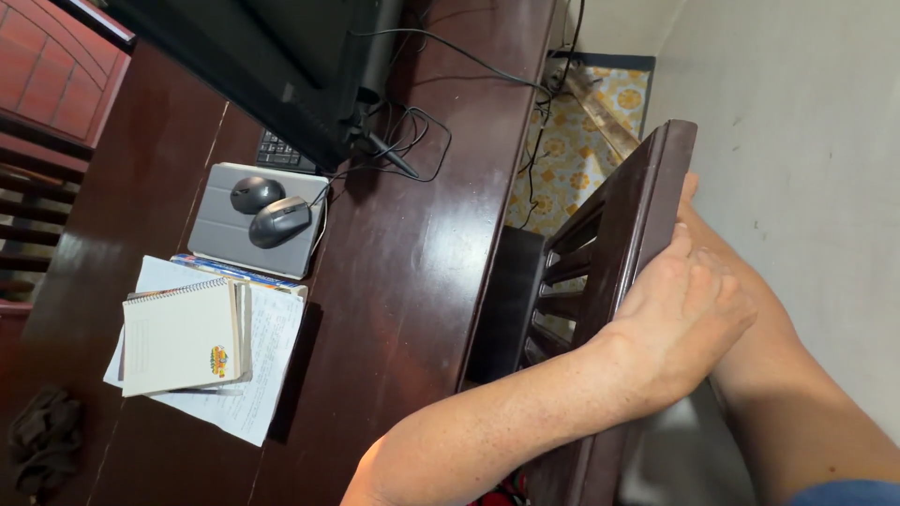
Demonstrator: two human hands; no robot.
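Both my hands are on the top rail of a dark wooden chair (614,234) with a slatted back, which stands beside a dark wooden desk (412,272). My left hand (680,319) lies over the rail with its fingers curled around the edge. My right hand (698,230) grips the same rail just beyond it and is partly hidden by the left hand and the wood. The view is tilted sideways.
On the desk lie a grey tablet case (246,234) with two computer mice (279,222) on it, a spiral notebook (183,335) over loose papers, a keyboard (278,150), a dark monitor (272,56) with cables, and a dark cloth (42,436). Patterned flooring (581,141) shows behind the desk.
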